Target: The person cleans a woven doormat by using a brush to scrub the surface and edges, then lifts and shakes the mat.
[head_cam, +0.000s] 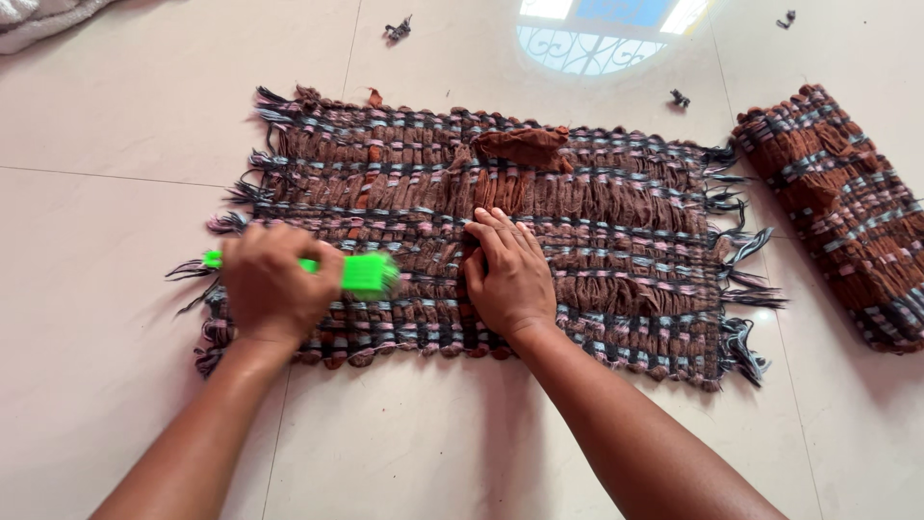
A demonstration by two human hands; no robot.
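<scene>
Two hands, two mats, one brush. Left hand (274, 286) wrapped tight round a bright green brush (364, 273), grip closed on the handle, bristle end a bit blurred and sitting on the left part of the big woven mat (597, 231). Right hand (508, 274) flat and open, palm down, pressing near the mat's middle, just beside the brush. Mat spread flat on the tiled floor (115, 125), brown with pink and grey stripes, fringed ends. Second mat (847, 212) lying off to the right, apart. One loose brown cloth strip (525, 144) on the top edge. Three dark scraps (680, 97) scattered on the tiles beyond.
</scene>
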